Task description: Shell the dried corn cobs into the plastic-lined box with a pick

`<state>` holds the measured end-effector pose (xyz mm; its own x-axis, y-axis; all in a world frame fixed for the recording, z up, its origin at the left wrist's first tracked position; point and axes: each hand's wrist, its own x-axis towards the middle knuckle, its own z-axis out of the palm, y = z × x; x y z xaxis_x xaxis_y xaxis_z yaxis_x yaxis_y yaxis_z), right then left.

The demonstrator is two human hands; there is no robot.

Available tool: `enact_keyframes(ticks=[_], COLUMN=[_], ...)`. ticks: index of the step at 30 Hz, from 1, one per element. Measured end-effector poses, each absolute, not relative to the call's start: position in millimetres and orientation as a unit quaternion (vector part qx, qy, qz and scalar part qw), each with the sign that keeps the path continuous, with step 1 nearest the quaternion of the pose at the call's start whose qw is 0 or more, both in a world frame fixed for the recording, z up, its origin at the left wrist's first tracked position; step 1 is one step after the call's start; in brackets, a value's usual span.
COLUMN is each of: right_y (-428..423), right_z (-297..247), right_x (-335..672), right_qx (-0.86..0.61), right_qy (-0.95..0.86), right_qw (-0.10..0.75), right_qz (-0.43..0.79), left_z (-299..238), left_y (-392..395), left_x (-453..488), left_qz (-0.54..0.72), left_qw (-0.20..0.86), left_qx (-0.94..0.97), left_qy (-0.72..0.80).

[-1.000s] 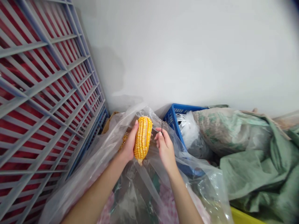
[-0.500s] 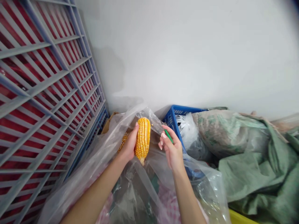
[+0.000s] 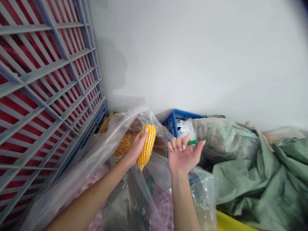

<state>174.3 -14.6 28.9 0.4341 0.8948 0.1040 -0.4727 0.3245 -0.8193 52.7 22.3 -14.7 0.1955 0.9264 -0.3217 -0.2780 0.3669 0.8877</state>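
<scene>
My left hand is wrapped round a yellow corn cob, held tilted with its pale tapered end pointing down. Most of the cob's visible rows still bear kernels. To the right, my right hand is turned palm up with its thumb stretched out. Its curled fingers hold a slim green-handled tool; the rest of the tool is largely hidden by the fingers. Both hands are over a clear plastic bag, and loose corn kernels lie in it beyond my left wrist.
A tall lattice crate with red contents rises on the left. A cardboard edge shows behind the bag. At the right are a blue basket, a stuffed woven sack and green cloth. A white wall closes off the back.
My right hand has rolled from palm inward to palm up, its thumb swinging outward and the green handle now pointing right. The cob has tilted, and more loose kernels show.
</scene>
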Motion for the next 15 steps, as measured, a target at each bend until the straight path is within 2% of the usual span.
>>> enact_keyframes(ticks=[7,15], right_y=[-12,-10], right_z=[21,17], right_x=[163,164], right_qx=[-0.289,-0.196], right_qy=[-0.256,-0.35], right_qw=[0.772,0.738], right_qz=[0.505,0.542], left_z=[-12,-10], left_y=[15,16], left_x=[62,63], left_qz=[0.409,0.379], left_qw=[0.679,0.751], left_qx=[0.39,0.344], left_qy=[0.468,0.417])
